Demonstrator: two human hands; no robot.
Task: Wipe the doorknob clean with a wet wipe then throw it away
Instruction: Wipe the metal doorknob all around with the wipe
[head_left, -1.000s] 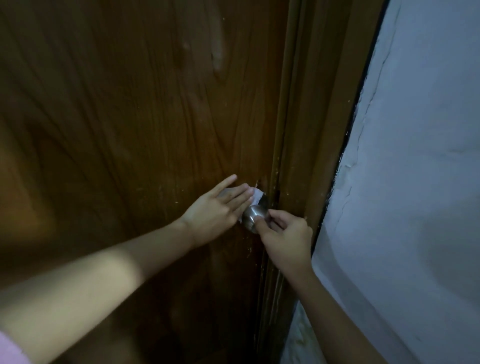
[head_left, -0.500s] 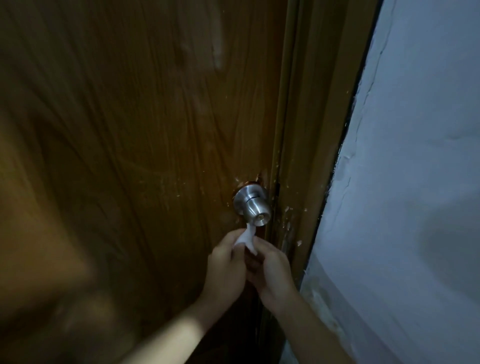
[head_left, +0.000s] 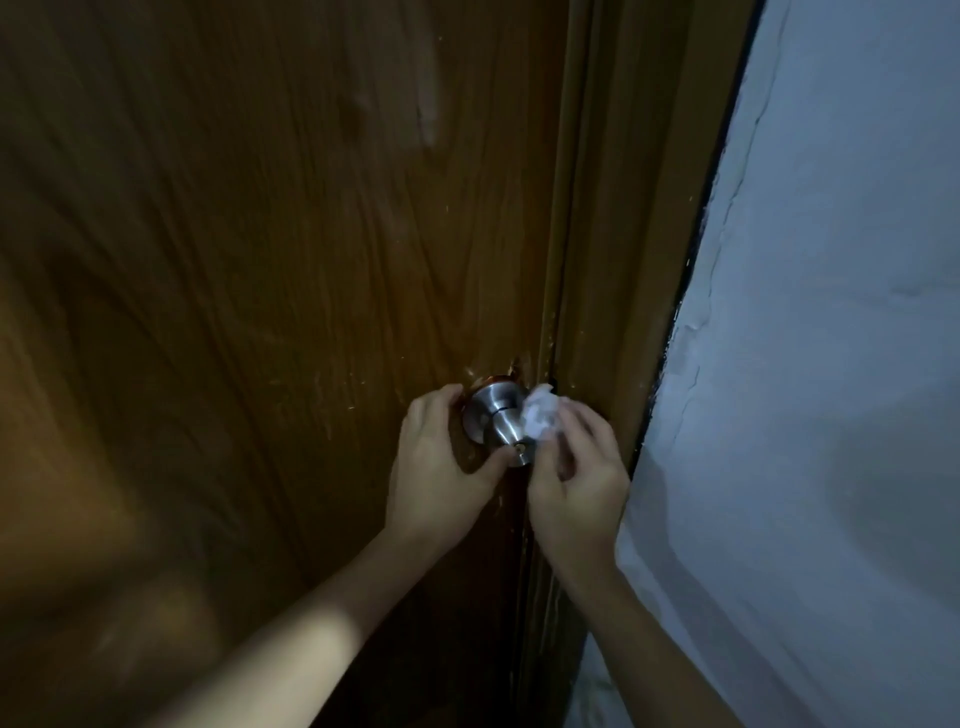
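A round silver doorknob (head_left: 497, 422) sticks out of the brown wooden door (head_left: 270, 270) near its right edge. My left hand (head_left: 441, 467) cups the knob from the left, thumb under its front and fingers at the base plate. My right hand (head_left: 576, 478) holds a crumpled white wet wipe (head_left: 543, 420) pressed against the knob's right side. Part of the knob is hidden behind the wipe and fingers.
The brown door frame (head_left: 623, 260) runs down just right of the knob. A pale blue-white wall (head_left: 831, 364) with cracked paint fills the right side. The scene is dim.
Both hands rose from below the knob, where they held the wipe together. The left hand now grips the knob and the right hand presses the wipe to its right side.
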